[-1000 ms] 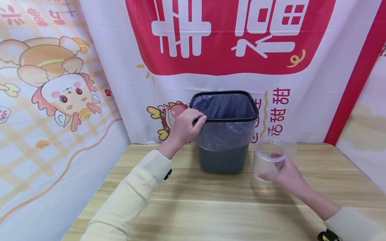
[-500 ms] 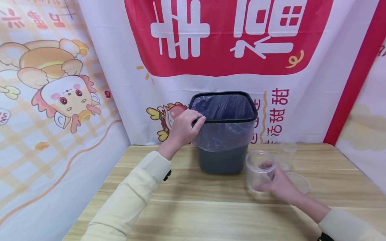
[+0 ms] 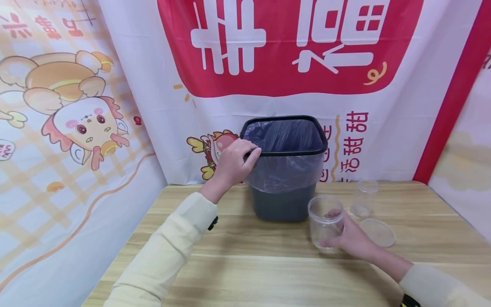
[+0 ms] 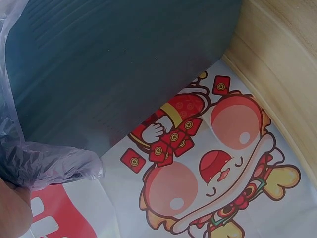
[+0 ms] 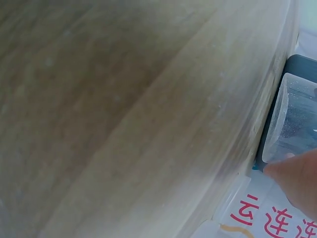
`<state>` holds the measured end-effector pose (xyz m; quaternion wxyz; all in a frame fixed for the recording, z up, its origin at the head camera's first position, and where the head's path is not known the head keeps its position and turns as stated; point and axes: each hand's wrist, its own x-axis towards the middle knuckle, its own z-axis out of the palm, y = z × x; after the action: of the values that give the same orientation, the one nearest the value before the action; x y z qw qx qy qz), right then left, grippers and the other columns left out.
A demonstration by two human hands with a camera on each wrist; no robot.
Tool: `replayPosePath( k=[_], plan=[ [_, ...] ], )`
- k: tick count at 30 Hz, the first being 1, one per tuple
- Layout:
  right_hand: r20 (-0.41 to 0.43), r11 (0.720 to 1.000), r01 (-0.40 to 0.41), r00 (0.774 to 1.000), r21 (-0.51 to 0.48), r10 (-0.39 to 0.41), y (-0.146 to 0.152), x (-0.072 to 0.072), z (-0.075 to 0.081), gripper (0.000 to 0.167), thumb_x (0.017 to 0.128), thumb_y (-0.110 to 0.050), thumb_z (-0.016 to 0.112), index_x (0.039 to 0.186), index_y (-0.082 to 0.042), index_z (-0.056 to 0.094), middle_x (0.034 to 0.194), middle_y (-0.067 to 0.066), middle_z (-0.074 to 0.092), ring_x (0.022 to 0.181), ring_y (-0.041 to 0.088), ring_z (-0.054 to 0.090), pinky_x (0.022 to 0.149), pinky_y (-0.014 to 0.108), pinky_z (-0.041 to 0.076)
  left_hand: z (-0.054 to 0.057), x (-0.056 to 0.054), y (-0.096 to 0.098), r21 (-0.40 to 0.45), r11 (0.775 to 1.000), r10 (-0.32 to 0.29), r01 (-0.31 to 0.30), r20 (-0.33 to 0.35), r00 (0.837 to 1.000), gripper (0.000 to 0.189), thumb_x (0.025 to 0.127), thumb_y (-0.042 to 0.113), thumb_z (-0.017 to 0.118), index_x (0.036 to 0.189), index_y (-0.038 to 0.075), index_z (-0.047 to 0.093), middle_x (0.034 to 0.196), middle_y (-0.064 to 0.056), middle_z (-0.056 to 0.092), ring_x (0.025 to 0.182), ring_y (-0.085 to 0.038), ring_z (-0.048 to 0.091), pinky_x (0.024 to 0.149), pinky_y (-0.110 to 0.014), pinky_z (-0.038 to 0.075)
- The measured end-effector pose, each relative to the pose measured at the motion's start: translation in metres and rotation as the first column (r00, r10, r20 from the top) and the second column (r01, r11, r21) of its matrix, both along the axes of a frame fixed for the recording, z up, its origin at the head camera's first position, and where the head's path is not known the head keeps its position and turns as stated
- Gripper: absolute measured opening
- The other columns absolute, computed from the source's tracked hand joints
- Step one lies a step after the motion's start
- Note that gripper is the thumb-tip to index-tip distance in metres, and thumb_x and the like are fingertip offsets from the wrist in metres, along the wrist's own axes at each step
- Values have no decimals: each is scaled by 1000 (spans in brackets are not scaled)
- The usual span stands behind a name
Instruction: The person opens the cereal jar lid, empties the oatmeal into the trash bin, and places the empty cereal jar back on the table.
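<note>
My left hand (image 3: 235, 164) grips the black rim at the near left corner of a dark grey trash bin (image 3: 281, 204), which stands on the table. A thin translucent bag lines the bin and folds over its rim. To the right of the bin, my right hand (image 3: 350, 236) holds a clear plastic jar (image 3: 319, 224) from its right side, fingers behind and thumb in front. The jar is upright, its top uncovered; whether its base touches the table I cannot tell. In the right wrist view the jar (image 5: 297, 116) shows beside a fingertip.
A smaller clear container (image 3: 363, 200) stands behind my right hand. A clear round lid (image 3: 379, 233) lies flat on the wooden table (image 3: 268, 273) beside it. Printed cloth (image 3: 387, 140) hangs close behind the bin, and another printed sheet (image 3: 126, 204) borders the left side.
My right hand has moved the jar left and nearer to me, bringing the lid and more of the smaller container into view. My left hand stays on the bin's rim.
</note>
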<state>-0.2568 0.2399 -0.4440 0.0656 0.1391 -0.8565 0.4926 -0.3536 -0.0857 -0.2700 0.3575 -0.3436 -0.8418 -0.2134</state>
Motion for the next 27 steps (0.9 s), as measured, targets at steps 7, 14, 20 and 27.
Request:
replayPosePath(
  k=[7, 14, 20, 27],
  plan=[
    [-9, 1000, -6, 1000, -3, 6, 0, -2, -2, 81, 61, -15, 92, 124, 3, 44, 121, 16, 55, 109, 30, 54, 94, 49, 40, 0, -1, 1, -3, 1000, 9, -9, 10, 1000, 33, 99, 32, 52, 102, 7, 74, 104, -6, 70, 104, -20, 61, 99, -31, 44],
    [-14, 1000, -20, 1000, -21, 20, 1, -3, -6, 80, 61, -14, 92, 122, 5, 45, 120, 17, 55, 108, 29, 53, 96, 46, 40, 0, -2, 1, 4, 1000, 1, -1, -3, 1000, 32, 98, 31, 53, 102, 7, 74, 103, -6, 70, 104, -20, 61, 99, -31, 44],
    [-6, 1000, -14, 1000, -11, 14, 3, -3, -8, 81, 63, -16, 91, 125, 5, 44, 121, 16, 56, 109, 29, 52, 95, 41, 40, 0, -2, 1, 3, 1000, 0, 0, -6, 1000, 32, 99, 32, 52, 102, 8, 74, 103, -6, 70, 104, -19, 60, 99, -31, 43],
    [57, 998, -34, 998, -48, 36, 5, -2, -10, 88, 61, -15, 91, 128, 9, 40, 126, 23, 53, 117, 38, 50, 103, 54, 34, 0, -1, 0, 3, 1000, 3, -3, 6, 1000, 32, 99, 31, 52, 101, 7, 74, 104, -6, 70, 103, -19, 61, 97, -31, 45]
  ],
)
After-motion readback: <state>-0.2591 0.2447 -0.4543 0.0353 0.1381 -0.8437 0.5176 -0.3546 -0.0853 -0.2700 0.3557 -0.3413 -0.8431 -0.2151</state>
